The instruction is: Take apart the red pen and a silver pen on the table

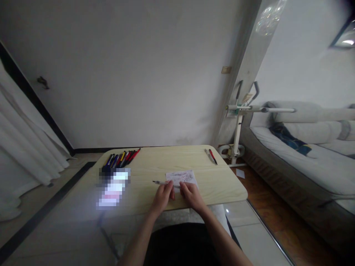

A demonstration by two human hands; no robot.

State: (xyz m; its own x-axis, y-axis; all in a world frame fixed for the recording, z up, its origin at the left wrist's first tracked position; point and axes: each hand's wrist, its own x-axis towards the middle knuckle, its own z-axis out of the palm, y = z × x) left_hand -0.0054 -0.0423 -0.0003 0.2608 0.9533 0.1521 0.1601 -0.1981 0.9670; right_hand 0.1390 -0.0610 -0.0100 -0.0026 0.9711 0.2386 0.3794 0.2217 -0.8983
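Both hands meet over the front of a pale wooden table (155,162), with a slim white pen with a dark tip (160,182) between them. My left hand (163,194) is closed around the pen's body, and its dark tip sticks out to the left. Closed on the other end is my right hand (191,194), which hides that end. Beneath the hands and just beyond them lies a white paper sheet (181,176) covered in scribbles. The fingers partly cover its near edge.
Several pens and markers (122,159) lie in a row at the table's back left. Below them is a bright pixelated patch (113,188). A grey pen (209,156) and a red pen (213,156) lie at the right. An exercise machine (237,133) and a sofa (299,140) stand beyond.
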